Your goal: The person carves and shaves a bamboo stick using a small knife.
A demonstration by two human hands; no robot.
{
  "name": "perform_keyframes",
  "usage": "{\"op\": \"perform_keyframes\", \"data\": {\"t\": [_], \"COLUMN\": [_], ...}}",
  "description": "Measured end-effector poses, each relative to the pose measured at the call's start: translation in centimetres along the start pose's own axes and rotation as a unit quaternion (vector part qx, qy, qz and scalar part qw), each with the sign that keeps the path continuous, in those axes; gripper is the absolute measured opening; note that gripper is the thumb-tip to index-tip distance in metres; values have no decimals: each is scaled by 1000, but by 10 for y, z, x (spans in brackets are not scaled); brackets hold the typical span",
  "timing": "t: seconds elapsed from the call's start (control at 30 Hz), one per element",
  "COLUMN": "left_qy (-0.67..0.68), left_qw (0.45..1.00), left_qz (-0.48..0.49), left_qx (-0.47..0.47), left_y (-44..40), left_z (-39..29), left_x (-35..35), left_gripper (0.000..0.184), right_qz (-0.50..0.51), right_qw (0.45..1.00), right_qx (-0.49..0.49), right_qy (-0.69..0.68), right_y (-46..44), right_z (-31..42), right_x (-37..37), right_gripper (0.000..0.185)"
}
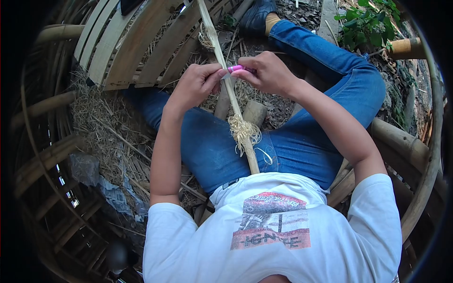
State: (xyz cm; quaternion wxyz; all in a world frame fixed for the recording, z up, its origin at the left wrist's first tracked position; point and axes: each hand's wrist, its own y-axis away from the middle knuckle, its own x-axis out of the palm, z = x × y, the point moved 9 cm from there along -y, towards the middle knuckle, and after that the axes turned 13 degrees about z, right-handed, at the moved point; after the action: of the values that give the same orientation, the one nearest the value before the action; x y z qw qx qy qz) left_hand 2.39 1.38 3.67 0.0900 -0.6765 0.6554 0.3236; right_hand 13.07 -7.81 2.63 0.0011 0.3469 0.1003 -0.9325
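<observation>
A long pale wooden stick (pixel 233 98) runs from my lap up past the top edge of the view, with its near end against my shirt. Across it lies a small knife with a pink handle (pixel 234 69), a bit of its blade showing over the wood. My right hand (pixel 269 73) is closed around the handle. Fingers bent in, my left hand (pixel 198 84) pinches the knife's other end at the stick's left side; its fingertips are partly hidden. Curled wood shavings (pixel 245 134) bunch around the stick above my lap, and a smaller tuft (pixel 205 39) hangs farther up.
Between my jeans-covered legs stands a short cut log (pixel 255 113). A slatted wooden panel (pixel 137 47) leans at the upper left. Dry shavings (pixel 101 113) and crumpled plastic (pixel 113 188) lie on the left. Bamboo rails (pixel 401 139) curve around me; a leafy plant (pixel 365 23) grows upper right.
</observation>
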Motion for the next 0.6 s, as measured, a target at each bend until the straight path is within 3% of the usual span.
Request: {"op": "perform_keyframes", "data": {"t": [0.2, 0.4, 0.6], "left_qy": [10, -26, 20], "left_qw": [999, 999, 999], "left_qz": [-41, -4, -24], "left_qx": [-6, 31, 11], "left_y": [-3, 11, 6], "left_z": [10, -7, -1], "left_x": [-7, 15, 6], "left_gripper": [24, 22, 25], "right_qz": [-20, 32, 30], "right_qw": [997, 998, 999], "right_qx": [-63, 9, 0], "right_qy": [32, -52, 19], "right_y": [-17, 12, -2], "right_z": [-6, 1, -1], "right_x": [-7, 11, 3], "right_gripper": [30, 33, 29]}}
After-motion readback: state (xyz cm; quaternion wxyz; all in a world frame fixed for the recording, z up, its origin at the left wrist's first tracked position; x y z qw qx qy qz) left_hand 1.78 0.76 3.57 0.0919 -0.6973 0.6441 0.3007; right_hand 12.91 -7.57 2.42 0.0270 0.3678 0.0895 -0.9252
